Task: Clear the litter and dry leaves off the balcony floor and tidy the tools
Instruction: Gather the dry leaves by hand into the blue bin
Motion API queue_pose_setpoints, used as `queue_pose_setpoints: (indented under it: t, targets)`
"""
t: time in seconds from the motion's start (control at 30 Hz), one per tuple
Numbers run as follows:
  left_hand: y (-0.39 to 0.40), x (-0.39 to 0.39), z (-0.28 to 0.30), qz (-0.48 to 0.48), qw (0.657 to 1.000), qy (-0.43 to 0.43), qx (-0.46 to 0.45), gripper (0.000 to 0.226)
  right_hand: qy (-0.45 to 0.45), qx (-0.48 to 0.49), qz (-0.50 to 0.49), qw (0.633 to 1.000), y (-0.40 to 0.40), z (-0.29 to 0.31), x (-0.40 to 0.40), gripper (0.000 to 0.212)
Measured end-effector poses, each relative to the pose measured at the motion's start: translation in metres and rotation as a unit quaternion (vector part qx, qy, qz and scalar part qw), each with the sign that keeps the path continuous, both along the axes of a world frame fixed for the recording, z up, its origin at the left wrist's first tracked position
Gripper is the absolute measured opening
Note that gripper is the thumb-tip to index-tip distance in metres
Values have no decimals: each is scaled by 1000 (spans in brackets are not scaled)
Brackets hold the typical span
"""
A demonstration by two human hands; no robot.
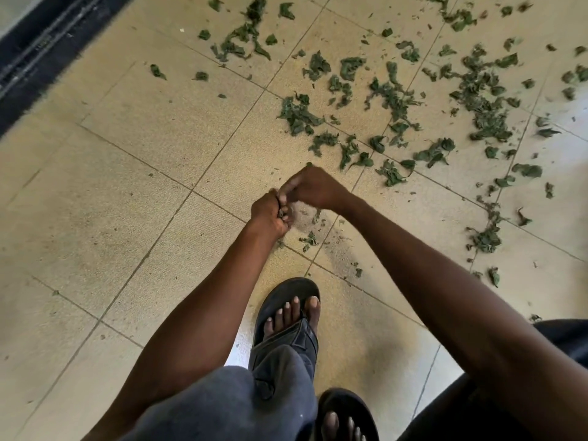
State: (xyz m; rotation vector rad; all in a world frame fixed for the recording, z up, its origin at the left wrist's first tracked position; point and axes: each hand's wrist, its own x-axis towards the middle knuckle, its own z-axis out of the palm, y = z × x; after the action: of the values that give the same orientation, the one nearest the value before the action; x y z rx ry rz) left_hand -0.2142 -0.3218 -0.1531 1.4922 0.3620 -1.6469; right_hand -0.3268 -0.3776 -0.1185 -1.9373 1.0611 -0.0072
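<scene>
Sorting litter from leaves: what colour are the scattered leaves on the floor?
Dark green leaves, clearest in the head view.

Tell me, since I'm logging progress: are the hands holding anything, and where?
The left hand is fisted round a small wad of leaves, which peeks out between its fingers. The right hand pinches at that wad; its own hold is unclear.

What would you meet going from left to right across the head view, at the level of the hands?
Bare tiled floor → left hand gripping leaf bits → right hand, fingers meeting the left → scattered leaves on the tiles.
</scene>
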Motion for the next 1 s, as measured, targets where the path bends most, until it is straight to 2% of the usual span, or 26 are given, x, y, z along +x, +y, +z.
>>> queue_pose_setpoints:
  t: [0.03, 0.1, 0.17, 0.23, 0.33, 0.4, 0.5, 0.6, 0.7, 0.77, 0.83, 0.87, 0.9, 0.93, 1.0]
  targets:
    - [-2, 2, 0, 2, 1000, 3, 1, 37, -18, -33, -36, 999, -10, -4, -6, 19]
    - [-6, 8, 0, 21, 1000, 15, -7, 44, 27, -81, -22, 996, -25, -18, -18, 44]
    - [-8, 12, 0, 34, 999, 17, -27, 43, 109, -70, 57, 990, -32, -31, -29, 76]
    - [-8, 14, 0, 28, 999, 17, -41, 42, 151, -88, 147, 974, -31, -37, -39, 90]
    - [-3, 14, -3, 18, 999, 19, -39, 42, 164, -114, 208, 957, -7, -43, -54, 84]
    - [1, 11, -5, 21, 999, 21, -38, 41, 161, -189, 232, 941, 15, -49, -64, 69]
    - [6, 6, -5, 21, 999, 24, -35, 40, 162, -233, 234, 930, 42, -55, -86, 65]
    - [9, 2, -6, 12, 999, 21, -33, 37, 121, -298, 236, 917, 53, -60, -103, 59]
    - [14, -3, -8, -8, 999, 21, -27, 34, 129, -319, 131, 930, 42, -54, -103, 39]
    - [15, -8, -5, -24, 999, 25, -28, 33, 74, -255, -80, 961, 33, -44, -89, 32]
    - [12, -13, -2, -35, 998, 25, -34, 34, -29, -146, -315, 937, 25, -35, -71, 29]
    - [10, -15, -2, -39, 998, 20, -37, 34, -76, -84, -385, 916, 24, -29, -60, 26]
    - [8, -16, -2, -41, 998, 18, -43, 36, -108, -36, -409, 906, 25, -23, -48, 24]
    - [7, -17, -2, -41, 997, 26, -53, 39, -121, -7, -395, 911, 30, -15, -34, 23]
    - [7, -17, 2, -31, 994, 48, -88, 48, -101, -7, -299, 949, 46, 1, -9, 27]
